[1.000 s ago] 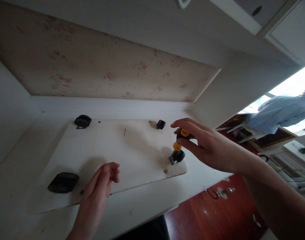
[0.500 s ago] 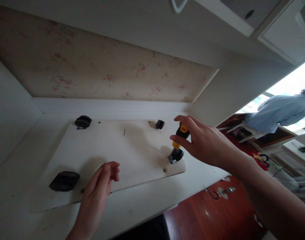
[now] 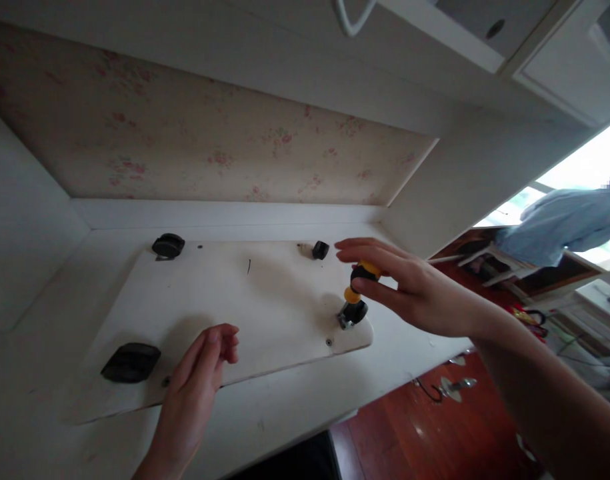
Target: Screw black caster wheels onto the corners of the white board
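Observation:
A yellow-and-black screwdriver [image 3: 363,275] stands tilted in my right hand [image 3: 405,283], its handle between the thumb and the outstretched fingers. Its lower end meets a black caster [image 3: 355,312] with a metal bracket, at the right end of a white board [image 3: 279,313]. The caster hides the tip. Over the board's front edge rests my left hand [image 3: 199,373], fingers curled in; whatever they may hold is hidden. Left of it sits a larger black caster [image 3: 131,363]. Two more casters, one at the back left [image 3: 169,245] and one at the back right [image 3: 321,250], are on the board.
The board lies on a white shelf [image 3: 265,413] inside furniture, with floral wallpaper [image 3: 219,147] behind. An overhang [image 3: 285,60] runs above. On the right, a person in a light blue top [image 3: 569,220] is beyond the reddish wood floor [image 3: 405,433], where a metal lamp-like fixture [image 3: 455,387] lies.
My right hand has turned around the screwdriver handle, its fingers now straighter and further left. The screwdriver stays at the same caster. My left hand has barely moved.

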Demonstrator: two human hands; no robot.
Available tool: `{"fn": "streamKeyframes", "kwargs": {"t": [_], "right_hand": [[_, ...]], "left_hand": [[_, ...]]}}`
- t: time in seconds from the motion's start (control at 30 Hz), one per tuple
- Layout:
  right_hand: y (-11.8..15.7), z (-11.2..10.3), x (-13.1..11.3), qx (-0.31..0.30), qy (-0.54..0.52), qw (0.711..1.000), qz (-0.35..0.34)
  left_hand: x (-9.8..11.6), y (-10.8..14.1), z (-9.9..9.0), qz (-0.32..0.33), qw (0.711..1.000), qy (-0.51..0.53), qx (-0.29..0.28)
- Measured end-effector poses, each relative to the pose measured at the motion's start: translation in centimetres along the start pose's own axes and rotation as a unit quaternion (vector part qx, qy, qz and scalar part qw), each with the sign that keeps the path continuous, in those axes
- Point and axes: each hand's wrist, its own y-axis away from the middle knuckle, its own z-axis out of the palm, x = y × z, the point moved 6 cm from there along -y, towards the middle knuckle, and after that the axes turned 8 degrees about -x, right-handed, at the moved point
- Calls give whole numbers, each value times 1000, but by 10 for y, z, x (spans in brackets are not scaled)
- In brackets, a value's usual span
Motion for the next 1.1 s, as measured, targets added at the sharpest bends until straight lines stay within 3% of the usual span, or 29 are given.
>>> {"fn": "streamKeyframes", "kwargs": {"t": [0.17,0.23,0.37,0.53,0.7,0.83,1.0,1.1], "right_hand": [[2,-6,7,108,145,980,89],[3,-5,8,89,132,982,101],[5,2,1,-10,21,999,31],[10,-8,6,78,154,978,116],[11,2,2,5,45,998,47],[11,-5,2,81,180,975,101],[6,6,-2,-18,69,996,43],[6,3,3,6,162,981,105]], "left_hand": [[-1,-1,-1,6,1000,-2,-1],[-1,-1,-1,7,1000,-1,5],[2,-1,0,7,1000,-4,7],[2,0,0,8,1000,5,15],[5,1,2,14,1000,-5,12],[8,2,4,25,1000,-7,4],[9,3,5,28,1000,6,-5],[9,3,5,44,999,-9,-19]]}}
